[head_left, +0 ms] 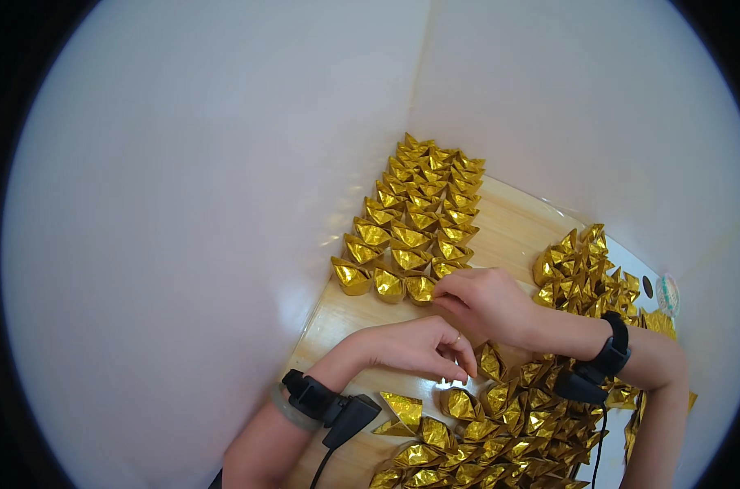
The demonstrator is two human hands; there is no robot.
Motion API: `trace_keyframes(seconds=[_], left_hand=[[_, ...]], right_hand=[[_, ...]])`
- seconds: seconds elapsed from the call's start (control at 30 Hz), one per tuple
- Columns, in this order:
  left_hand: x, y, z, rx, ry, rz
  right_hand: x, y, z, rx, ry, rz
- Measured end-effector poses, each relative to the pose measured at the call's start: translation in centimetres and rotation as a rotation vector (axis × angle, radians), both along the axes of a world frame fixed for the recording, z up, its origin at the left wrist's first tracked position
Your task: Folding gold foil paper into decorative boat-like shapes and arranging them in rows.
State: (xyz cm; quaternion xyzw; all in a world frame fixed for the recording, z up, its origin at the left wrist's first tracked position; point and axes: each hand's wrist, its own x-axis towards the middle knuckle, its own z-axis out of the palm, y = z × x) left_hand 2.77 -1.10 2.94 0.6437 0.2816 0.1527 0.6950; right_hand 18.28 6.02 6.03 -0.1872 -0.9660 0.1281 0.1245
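Note:
My right hand is at the near end of several neat rows of folded gold paper ingots. Its fingertips pinch a gold paper ingot at the right of the front row. My left hand, with a ring on one finger, hovers over the table just short of a loose heap of gold paper ingots. Its fingers curl loosely, with a gap to the thumb and nothing visible between them. Closest below its fingertips is a single ingot at the heap's edge.
The light wooden tabletop meets pale walls at the back and left. More ingots are piled at the right, beside a white surface with a round sticker. Black straps with cabled devices circle both wrists.

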Motion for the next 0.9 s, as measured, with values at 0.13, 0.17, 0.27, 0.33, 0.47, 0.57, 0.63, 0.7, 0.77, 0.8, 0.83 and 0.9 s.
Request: trace_keyframes(seconds=[0.13,0.17,0.27,0.33,0.47,0.57,0.63,0.7,0.77,0.8,0.83,0.9], left_hand=[[-0.1,-0.1,0.3,0.021,0.001,-0.004],[0.0,-0.1,0.4,0.03,0.01,-0.014],[0.0,0.1,-0.4,0.014,-0.006,-0.021],[0.0,0.0,-0.5,0.013,-0.003,-0.023],[0.0,-0.2,-0.2,-0.008,-0.014,0.004],[0.2,0.1,-0.2,0.026,-0.009,-0.004],[0.2,0.2,-0.2,0.019,-0.011,-0.008],[0.0,0.0,0.0,0.014,-0.008,-0.003],[-0.3,-0.3,0.2,0.004,-0.001,-0.007],[-0.2,-0.2,0.1,0.005,-0.008,-0.001],[-0.2,-0.1,0.0,-0.014,-0.008,-0.032],[-0.1,0.0,0.1,-0.029,-0.014,-0.049]], right_hand=[[1.3,-0.2,1.8,-0.04,0.047,0.012],[1.8,-0.1,2.0,-0.025,0.019,0.036],[2.5,0.5,2.0,-0.03,-0.029,0.072],[2.8,0.8,1.8,-0.043,-0.047,0.074],[2.9,1.0,1.5,-0.017,-0.078,0.102],[3.2,1.4,1.6,0.014,-0.119,0.1],[3.2,1.3,1.7,0.019,-0.138,0.108],[2.9,0.9,2.2,0.071,-0.138,0.078],[2.5,0.1,3.8,0.086,-0.141,0.062],[2.4,0.0,4.3,0.101,-0.149,0.037],[2.2,0.1,4.6,0.102,-0.156,0.045],[1.6,0.2,5.1,0.177,-0.053,0.061]])
